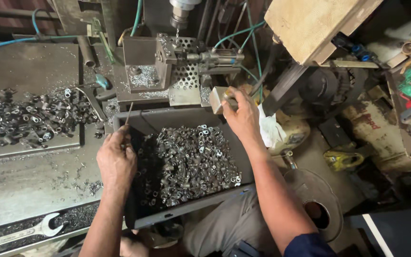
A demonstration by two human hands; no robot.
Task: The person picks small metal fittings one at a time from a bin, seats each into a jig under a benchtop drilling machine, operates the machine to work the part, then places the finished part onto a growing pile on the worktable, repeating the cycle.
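While the head camera looks straight down, one dark grey bin (186, 119) sits at the middle of everything, and I place the rest by it. Inside it lies a heap of small metal ring parts (189, 164), far too many to count, piled toward the bin's right half.

Two bare hands are at work. One left hand (116, 162) hangs over the bin's left rim, fingers pinched nearly closed around one thin metal rod (128, 114), which sticks up and away toward the bin's far left corner. One right hand (241, 116) is at the bin's far right corner, fingers curled about one small pale block (219, 99); whether it grips it firmly or only rests on it I cannot tell.

Beyond the bin's far wall stands one drill fixture (160, 62) with a perforated plate, one drill spindle (181, 12) above it. Left of the bin, on the steel bench (24, 181), a second loose pile of metal parts (24, 121) is spread out, again past counting. Near the bin's left front corner lies one open-ended spanner (29, 231). Just right of the bin, beside the right wrist, sits one white rag (269, 131).
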